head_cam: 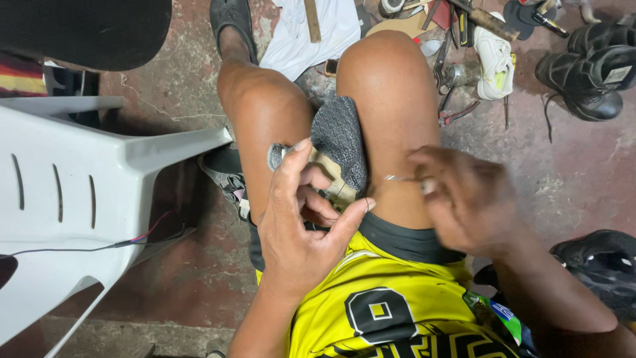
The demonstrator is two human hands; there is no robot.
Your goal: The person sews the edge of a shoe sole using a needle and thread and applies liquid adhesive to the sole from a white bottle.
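A grey knit shoe (339, 139) is wedged between my bare knees, toe pointing away from me. My left hand (306, 219) grips its heel end, thumb pressed on the grey rim and fingers curled against the pale inner side. My right hand (467, 199), blurred by motion, pinches a thin metal needle (399, 178) whose tip points left toward the shoe. Any thread on it is too fine to make out.
A white plastic chair (79, 192) stands at the left with thin wires across it. On the concrete floor ahead lie a white cloth (301, 36), pliers and other tools (454, 63), a white sneaker (495, 63) and black boots (593, 73). A dark shoe (603, 265) sits at right.
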